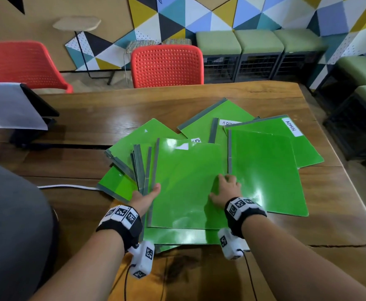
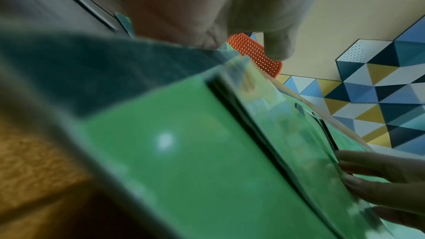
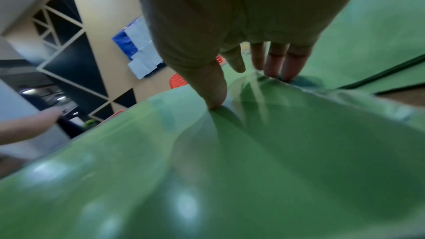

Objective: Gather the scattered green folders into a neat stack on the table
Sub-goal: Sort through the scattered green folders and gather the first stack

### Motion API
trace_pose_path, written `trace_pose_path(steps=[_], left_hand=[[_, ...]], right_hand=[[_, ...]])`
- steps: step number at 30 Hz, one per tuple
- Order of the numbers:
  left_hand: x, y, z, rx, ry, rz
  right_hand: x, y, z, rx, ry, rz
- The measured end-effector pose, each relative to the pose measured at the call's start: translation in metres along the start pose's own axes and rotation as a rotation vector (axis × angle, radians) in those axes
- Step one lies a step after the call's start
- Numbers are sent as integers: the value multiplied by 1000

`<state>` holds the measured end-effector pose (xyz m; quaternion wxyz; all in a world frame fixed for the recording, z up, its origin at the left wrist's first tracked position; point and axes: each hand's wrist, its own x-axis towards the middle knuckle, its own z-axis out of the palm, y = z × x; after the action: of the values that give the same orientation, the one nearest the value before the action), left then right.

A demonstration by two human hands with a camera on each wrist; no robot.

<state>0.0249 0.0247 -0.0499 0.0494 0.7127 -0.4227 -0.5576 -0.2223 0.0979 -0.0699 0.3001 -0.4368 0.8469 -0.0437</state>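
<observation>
- Green glossy card is pinched by the right hand (image 1: pixel 225 189) at the right edge of the top folder (image 1: pixel 188 181); the thumb is pressed on the cover, which is buckled, and the fingers are curled over the edge.
- At the grey spine on the near left, the same folder is gripped by the left hand (image 1: pixel 146 197), thumb on top.
- Squaring of the top folder onto the pile appears to be the step in hand.
- Next, the fanned folders (image 1: pixel 138 161) at the left and the "ADMIN" folder (image 1: pixel 286 135) at the far right would need to be drawn in.
- All folders are spread, overlapping, on the wooden desk (image 1: pixel 112 109).
</observation>
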Motion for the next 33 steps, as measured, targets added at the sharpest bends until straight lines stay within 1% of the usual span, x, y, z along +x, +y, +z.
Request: trace_pose_path(steps=[3,5,7,9,12,14,17,20,23,26,28,30,33], left_hand=[[-8,2,2,115,68,65],[-13,3,0,115,98,111],[-18,2,-2,66,111,176],[-25,3,-6,-6,84,245],[-39,10,-17,-18,43,363],[-50,21,-26,-30,51,468],[-64,40,-35,-58,120,559],[-86,59,-40,-122,172,657],[-101,67,-43,-275,144,725],[-96,67,-44,-448,105,779],[-91,68,-41,-491,91,808],[-87,72,-37,-498,91,840],[-83,76,-32,-417,85,839]], right_hand=[[-2,-9,17,-35,-18,-84],[-2,-7,18,9,-32,-74],[-1,0,12,109,-33,-42],[-1,4,-1,284,-30,-35],[-14,1,-31,732,-68,-59],[-26,-4,-57,906,-8,-87],[-47,-16,-95,1135,134,-225],[-65,-29,-120,1211,198,-371],[-79,-35,-127,1293,182,-450],[-78,-36,-122,1363,179,-446],[-75,-34,-121,1378,213,-441],[-68,-30,-119,1376,234,-400],[-54,-24,-111,1339,210,-333]])
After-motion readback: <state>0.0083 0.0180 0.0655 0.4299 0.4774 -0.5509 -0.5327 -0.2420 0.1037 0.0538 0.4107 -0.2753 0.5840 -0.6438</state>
